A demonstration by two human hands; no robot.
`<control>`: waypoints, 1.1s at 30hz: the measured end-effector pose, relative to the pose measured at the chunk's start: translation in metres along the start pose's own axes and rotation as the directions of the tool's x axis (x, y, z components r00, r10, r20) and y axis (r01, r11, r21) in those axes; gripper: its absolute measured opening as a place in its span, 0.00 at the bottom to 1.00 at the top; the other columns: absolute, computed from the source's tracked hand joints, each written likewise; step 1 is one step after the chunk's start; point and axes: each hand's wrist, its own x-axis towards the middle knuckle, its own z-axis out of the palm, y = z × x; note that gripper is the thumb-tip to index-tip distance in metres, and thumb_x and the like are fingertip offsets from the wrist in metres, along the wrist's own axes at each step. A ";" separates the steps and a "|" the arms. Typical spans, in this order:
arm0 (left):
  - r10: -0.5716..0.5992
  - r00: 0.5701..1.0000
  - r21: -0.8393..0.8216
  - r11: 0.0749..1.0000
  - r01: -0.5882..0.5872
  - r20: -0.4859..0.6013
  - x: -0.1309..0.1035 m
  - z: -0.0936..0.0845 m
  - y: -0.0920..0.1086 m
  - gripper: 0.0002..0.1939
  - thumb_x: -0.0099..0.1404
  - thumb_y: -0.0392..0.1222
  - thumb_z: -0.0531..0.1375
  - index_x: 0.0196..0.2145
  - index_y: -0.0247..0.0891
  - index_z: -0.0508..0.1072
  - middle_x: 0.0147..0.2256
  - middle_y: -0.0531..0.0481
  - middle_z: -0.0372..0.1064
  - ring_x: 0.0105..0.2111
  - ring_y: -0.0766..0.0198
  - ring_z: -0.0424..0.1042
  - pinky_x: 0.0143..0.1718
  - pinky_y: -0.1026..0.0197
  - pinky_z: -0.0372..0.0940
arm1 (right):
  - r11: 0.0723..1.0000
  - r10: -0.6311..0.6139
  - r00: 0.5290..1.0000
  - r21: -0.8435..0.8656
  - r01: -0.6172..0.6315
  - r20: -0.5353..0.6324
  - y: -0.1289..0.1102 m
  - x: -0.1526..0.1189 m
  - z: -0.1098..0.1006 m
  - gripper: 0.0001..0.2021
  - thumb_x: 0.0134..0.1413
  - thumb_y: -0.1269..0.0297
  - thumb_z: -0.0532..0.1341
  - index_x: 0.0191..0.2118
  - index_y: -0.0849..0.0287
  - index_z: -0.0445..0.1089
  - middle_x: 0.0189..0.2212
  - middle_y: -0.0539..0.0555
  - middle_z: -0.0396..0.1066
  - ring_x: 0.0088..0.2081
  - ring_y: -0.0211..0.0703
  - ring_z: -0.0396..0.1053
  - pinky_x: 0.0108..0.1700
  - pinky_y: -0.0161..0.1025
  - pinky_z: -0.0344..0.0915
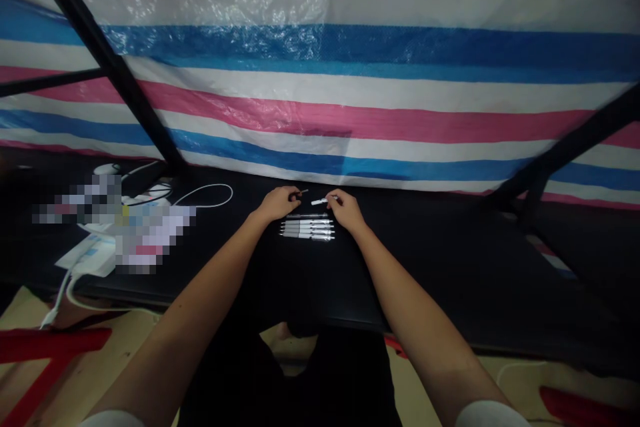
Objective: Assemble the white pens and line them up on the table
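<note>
My left hand (pixel 281 204) is closed, fingers pinched on a small thin piece (pixel 305 191) that pokes out toward the right; it looks like a pen part but is too small to name surely. Across from it, my right hand (pixel 346 209) pinches a short white pen barrel (pixel 319 201), its left end pointing toward my left hand. A narrow gap separates the two pieces. Just below the hands lies a row of several white and grey pens (pixel 306 229), side by side with their tips to the left. A darker, clear-looking pen piece (pixel 306 215) lies along the row's far edge.
The black table (pixel 430 267) meets a striped plastic sheet (pixel 320 100) at the back. Black slanted frame bars (pixel 133 103) stand left and right. At left lie a white power strip (pixel 90 253), cables (pixel 220 187) and blurred packets (pixel 157 237). Red stool parts (pixel 50 347) show below.
</note>
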 end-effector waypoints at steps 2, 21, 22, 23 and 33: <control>0.006 0.999 -0.009 1.000 -0.006 0.054 0.005 0.001 0.002 0.14 0.59 0.46 0.65 0.43 0.44 0.79 0.34 0.51 0.76 0.32 0.61 0.71 0.34 0.61 0.60 | 1.000 -0.008 1.000 0.000 0.008 0.018 -0.001 0.000 0.001 0.09 0.58 0.57 0.58 0.33 0.54 0.74 0.25 0.49 0.74 0.29 0.43 0.69 0.38 0.40 0.63; 0.118 0.986 -0.022 0.993 -0.117 0.115 0.013 0.005 0.008 0.13 0.61 0.50 0.64 0.42 0.45 0.81 0.39 0.53 0.78 0.38 0.61 0.73 0.38 0.61 0.60 | 0.991 0.013 0.998 0.133 -0.022 0.064 0.003 0.003 -0.001 0.08 0.54 0.56 0.62 0.34 0.55 0.69 0.26 0.51 0.77 0.32 0.44 0.73 0.41 0.40 0.66; 0.128 0.986 -0.024 0.992 -0.126 0.109 0.013 0.005 0.007 0.11 0.62 0.50 0.64 0.40 0.45 0.81 0.40 0.52 0.78 0.39 0.61 0.73 0.38 0.61 0.60 | 0.990 0.014 0.998 0.137 -0.022 0.059 0.003 0.003 -0.001 0.08 0.54 0.56 0.62 0.33 0.55 0.69 0.26 0.51 0.77 0.32 0.44 0.73 0.41 0.40 0.66; 0.127 0.987 -0.025 0.992 -0.125 0.101 0.013 0.006 0.007 0.10 0.62 0.49 0.63 0.39 0.44 0.81 0.40 0.52 0.78 0.39 0.61 0.73 0.38 0.60 0.61 | 0.989 0.022 0.999 0.147 -0.029 0.048 0.002 0.003 -0.002 0.08 0.53 0.56 0.62 0.33 0.55 0.69 0.25 0.51 0.77 0.31 0.44 0.73 0.40 0.40 0.66; 0.065 0.998 0.038 0.997 -0.066 0.021 0.013 0.006 0.004 0.09 0.62 0.46 0.62 0.36 0.41 0.81 0.36 0.46 0.78 0.34 0.59 0.74 0.38 0.58 0.63 | 0.988 0.071 0.997 0.141 -0.069 -0.007 0.000 0.001 -0.001 0.08 0.51 0.57 0.63 0.31 0.56 0.70 0.22 0.49 0.74 0.26 0.42 0.70 0.36 0.39 0.64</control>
